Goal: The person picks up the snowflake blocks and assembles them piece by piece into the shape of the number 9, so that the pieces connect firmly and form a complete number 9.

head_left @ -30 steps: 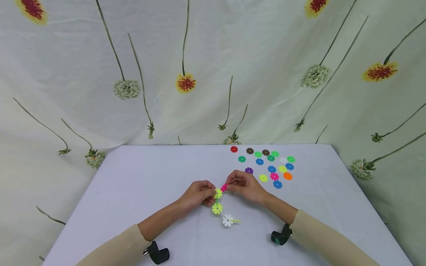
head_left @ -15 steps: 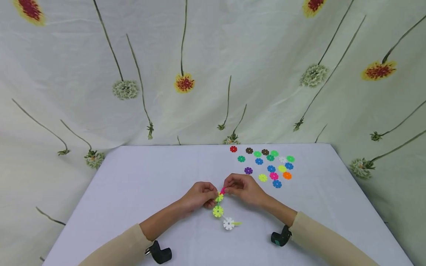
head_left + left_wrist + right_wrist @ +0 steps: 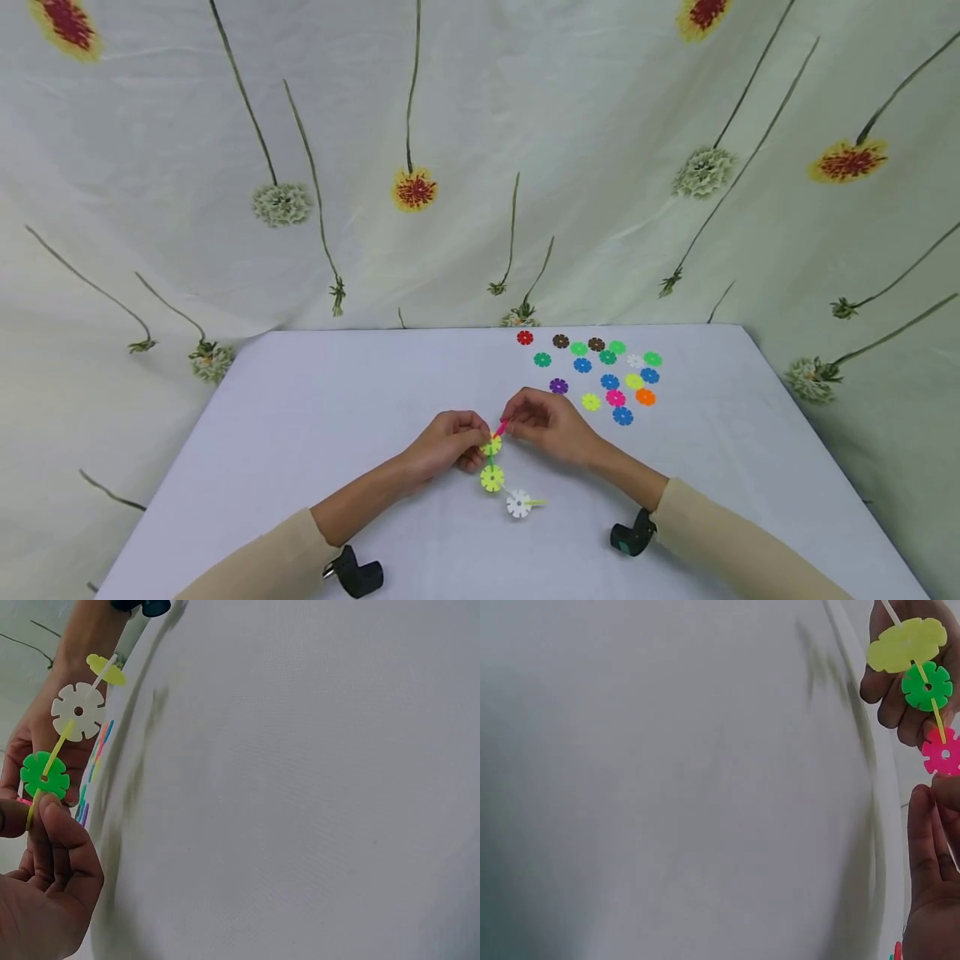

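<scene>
In the head view my left hand (image 3: 448, 443) pinches a yellow notched flower disc (image 3: 491, 447) at the upper end of a short linked chain. Below it the chain runs through a green disc (image 3: 31, 771), another yellow disc (image 3: 492, 478), a white disc (image 3: 518, 504) and a last yellow disc seen edge-on (image 3: 112, 673). My right hand (image 3: 551, 427) holds a pink disc (image 3: 932, 755) between thumb and fingers. The pink disc's edge meets the held yellow disc at an angle, close to the left fingertips. Fingers partly hide both discs in the head view.
Several loose flower discs lie at the back right of the white-covered table (image 3: 330, 383), among them a red disc (image 3: 525, 337), a purple disc (image 3: 558, 386) and an orange disc (image 3: 645, 397). A flower-printed cloth (image 3: 465, 100) hangs behind. Black wrist cameras (image 3: 633, 533) sit below both forearms.
The pink disc has come down against the held yellow disc and now appears more edge-on. The chain has shifted slightly toward the person; both hands remain close together.
</scene>
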### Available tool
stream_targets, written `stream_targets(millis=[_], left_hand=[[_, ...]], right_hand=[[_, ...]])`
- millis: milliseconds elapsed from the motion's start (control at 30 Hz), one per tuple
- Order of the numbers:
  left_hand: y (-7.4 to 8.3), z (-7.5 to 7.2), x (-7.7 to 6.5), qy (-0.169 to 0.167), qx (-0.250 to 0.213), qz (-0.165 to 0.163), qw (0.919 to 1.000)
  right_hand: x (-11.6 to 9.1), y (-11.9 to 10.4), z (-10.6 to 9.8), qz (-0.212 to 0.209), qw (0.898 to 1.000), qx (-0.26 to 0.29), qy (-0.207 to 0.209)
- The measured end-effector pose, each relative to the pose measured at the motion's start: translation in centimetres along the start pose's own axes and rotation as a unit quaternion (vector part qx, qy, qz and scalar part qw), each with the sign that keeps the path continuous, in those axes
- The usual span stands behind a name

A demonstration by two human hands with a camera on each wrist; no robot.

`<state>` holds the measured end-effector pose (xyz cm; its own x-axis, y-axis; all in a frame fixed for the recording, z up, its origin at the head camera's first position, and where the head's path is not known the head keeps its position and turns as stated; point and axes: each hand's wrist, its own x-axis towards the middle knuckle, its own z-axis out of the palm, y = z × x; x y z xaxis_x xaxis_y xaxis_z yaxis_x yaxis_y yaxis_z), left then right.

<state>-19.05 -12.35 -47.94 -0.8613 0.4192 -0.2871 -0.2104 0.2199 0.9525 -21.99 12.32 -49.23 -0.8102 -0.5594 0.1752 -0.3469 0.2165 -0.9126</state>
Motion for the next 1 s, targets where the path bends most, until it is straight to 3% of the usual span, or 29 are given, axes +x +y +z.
stream_targets(millis=[267, 433, 667, 800, 1000], left_hand=[[0.1, -0.1, -0.2, 0.012, 0.0, -0.004, 0.9999], [0.0, -0.1, -0.4, 0.015, -0.004, -0.006, 0.9999], [-0.3, -0.4, -0.6, 0.013, -0.008, -0.009, 0.9998], [-0.3, -0.7, -0.7, 0.012, -0.009, -0.009, 0.9998], [-0.4, -0.9, -1.0, 0.011, -0.014, -0.009, 0.9998]], right_hand=[[1.4, 0.8, -1.7, 0.024, 0.998, -0.037, 0.04], [3.0, 1.7, -3.4, 0.043, 0.993, -0.09, 0.061], [6.0, 2.4, -5.3, 0.066, 0.979, -0.171, 0.085], [8.0, 2.9, -6.0, 0.071, 0.967, -0.222, 0.104], [9.9, 3.2, -6.2, 0.113, 0.952, -0.254, 0.13]])
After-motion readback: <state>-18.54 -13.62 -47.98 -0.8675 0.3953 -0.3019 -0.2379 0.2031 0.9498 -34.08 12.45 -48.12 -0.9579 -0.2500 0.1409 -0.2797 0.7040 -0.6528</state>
